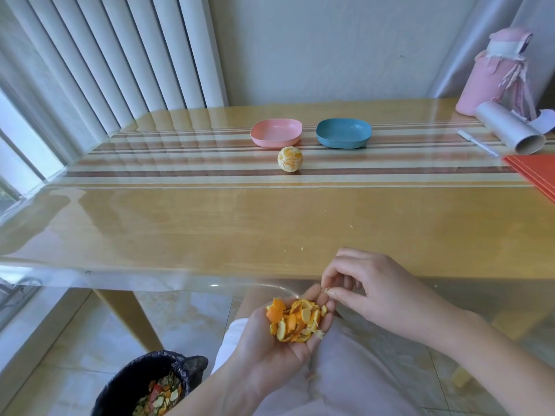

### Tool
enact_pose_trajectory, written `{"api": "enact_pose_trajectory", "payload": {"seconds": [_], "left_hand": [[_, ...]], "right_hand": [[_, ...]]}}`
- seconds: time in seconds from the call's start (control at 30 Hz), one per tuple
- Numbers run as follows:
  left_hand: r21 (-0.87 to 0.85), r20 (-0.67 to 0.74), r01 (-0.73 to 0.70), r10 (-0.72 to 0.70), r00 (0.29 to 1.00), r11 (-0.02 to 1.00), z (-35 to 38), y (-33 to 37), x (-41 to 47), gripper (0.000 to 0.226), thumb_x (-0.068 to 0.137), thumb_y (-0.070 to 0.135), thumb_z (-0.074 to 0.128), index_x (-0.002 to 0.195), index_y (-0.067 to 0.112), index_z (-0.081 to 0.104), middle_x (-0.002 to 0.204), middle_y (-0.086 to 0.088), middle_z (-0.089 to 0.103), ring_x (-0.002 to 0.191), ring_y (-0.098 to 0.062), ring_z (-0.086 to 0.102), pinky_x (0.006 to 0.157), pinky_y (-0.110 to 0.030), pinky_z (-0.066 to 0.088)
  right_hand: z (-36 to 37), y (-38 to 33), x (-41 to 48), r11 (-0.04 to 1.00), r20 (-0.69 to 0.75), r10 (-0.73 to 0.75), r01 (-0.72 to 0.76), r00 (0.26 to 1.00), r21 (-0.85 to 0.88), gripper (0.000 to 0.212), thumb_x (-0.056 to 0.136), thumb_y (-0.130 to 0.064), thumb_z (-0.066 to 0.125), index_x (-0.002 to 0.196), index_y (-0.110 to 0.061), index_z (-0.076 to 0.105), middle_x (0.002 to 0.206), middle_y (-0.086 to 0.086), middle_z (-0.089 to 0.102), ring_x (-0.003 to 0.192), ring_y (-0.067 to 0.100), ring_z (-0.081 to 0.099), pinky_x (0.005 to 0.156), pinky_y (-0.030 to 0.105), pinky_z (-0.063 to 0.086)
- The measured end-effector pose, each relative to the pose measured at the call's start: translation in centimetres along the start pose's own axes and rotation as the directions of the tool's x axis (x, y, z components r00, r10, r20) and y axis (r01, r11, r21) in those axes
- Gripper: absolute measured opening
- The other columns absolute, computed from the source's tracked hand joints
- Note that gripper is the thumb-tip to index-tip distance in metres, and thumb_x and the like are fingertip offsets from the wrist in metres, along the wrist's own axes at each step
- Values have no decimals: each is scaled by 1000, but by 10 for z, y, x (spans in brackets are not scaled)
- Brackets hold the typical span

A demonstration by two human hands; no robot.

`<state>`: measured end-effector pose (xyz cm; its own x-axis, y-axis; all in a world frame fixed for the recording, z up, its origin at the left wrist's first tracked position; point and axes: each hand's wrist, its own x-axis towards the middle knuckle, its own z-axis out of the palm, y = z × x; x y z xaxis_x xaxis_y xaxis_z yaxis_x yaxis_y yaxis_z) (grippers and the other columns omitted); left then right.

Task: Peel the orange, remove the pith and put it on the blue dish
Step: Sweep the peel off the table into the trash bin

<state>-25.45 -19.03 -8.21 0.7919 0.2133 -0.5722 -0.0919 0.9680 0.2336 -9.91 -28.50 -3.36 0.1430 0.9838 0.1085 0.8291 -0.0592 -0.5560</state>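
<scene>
While two dishes [276, 133] [343, 133] stand, one orange [290, 159] lies.

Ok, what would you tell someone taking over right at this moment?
Left hand: palm up, carrying a pile of orange peel.
Right hand: pinches a small scrap by the left fingertips.
Peeled orange: on the table before the pink dish, pale pith showing; blue dish empty.
Done: peeling. Left: drop peel in the waste bin, probably; clear pith; orange onto blue dish.

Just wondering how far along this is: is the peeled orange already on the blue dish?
No, the orange sits on the table in front of the pink dish; the blue dish holds nothing.
</scene>
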Motion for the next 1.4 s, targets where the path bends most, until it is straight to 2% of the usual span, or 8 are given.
{"api": "enact_pose_trajectory", "payload": {"seconds": [0.2, 0.37, 0.5, 0.6, 0.83, 0.97, 1.27, 1.4], "left_hand": [[-27, 27, -30, 30, 999, 999, 4, -3, -4, 34, 83, 2, 41, 83, -18, 69, 95, -25, 70, 70, -35, 71, 77, -46, 52], [-50, -8, -17, 17, 1000, 999, 3, -4, -4, 33, 84, 4, 44, 81, -17, 69, 90, -25, 69, 67, -35, 70, 76, -48, 53], [-52, -15, 21, -22, 1000, 998, 1, -2, -2, 38, 88, 5, 42, 110, -14, 66, 108, -24, 67, 80, -38, 69, 81, -47, 52], [-51, -24, 22, -24, 999, 998, 2, -2, -3, 37, 87, 5, 41, 102, -16, 68, 102, -26, 67, 80, -37, 67, 81, -46, 52], [-61, -8, 21, -22, 1000, 998, 0, -1, -3, 39, 86, 5, 42, 112, -13, 65, 106, -23, 67, 80, -38, 68, 81, -46, 52], [-84, 5, 15, -15, 1000, 996, 4, -2, -4, 31, 86, 3, 44, 90, -16, 68, 95, -26, 67, 77, -38, 69, 79, -50, 52], [-116, -7, 10, -11, 1000, 993, 4, -3, -10, 30, 87, 2, 46, 81, -16, 70, 88, -25, 68, 71, -36, 70, 75, -49, 53], [-131, 14, 27, -25, 1000, 991, -1, -2, -10, 31, 86, 3, 45, 91, -16, 70, 92, -26, 68, 72, -37, 70, 76, -46, 54]], "right_hand": [[6, -5, -2, 1000, 138, -17, 20, 990, -22, 11, 93, -23, 61, 93, -25, 72, 87, -23, 52, 88, -16, 51, 73, 8, 38], [-4, -13, 6, 991, 100, -5, -8, 995, 132, 8, 87, -21, 68, 82, -26, 69, 83, -13, 64, 76, 5, 60, 68, 17, 46], [-11, -7, 9, 987, 22, 46, -49, 999, 155, 15, 84, -19, 71, 79, -27, 59, 76, -11, 64, 69, 8, 59, 68, 28, 50], [-12, -8, 8, 972, 90, 40, -60, 995, 227, 13, 86, -22, 70, 82, -25, 58, 77, -5, 69, 69, 13, 62, 69, 32, 51], [-5, -7, 18, 987, 38, 50, -56, 998, 151, 21, 87, -9, 66, 89, -29, 60, 83, -13, 66, 79, 7, 61, 74, 26, 50], [-4, -13, 21, 972, 160, 26, -63, 987, 228, 20, 91, -6, 61, 100, -24, 64, 86, -12, 71, 68, 7, 68, 71, 23, 55], [1, -17, 29, 997, 177, -34, 20, 984, 81, 21, 78, -13, 76, 88, -28, 65, 73, -11, 63, 70, 9, 61, 66, 19, 48], [2, -16, 33, 999, 171, -32, 29, 985, 18, 24, 76, -14, 77, 90, -29, 64, 77, -11, 55, 73, 7, 53, 65, 16, 43]]}}
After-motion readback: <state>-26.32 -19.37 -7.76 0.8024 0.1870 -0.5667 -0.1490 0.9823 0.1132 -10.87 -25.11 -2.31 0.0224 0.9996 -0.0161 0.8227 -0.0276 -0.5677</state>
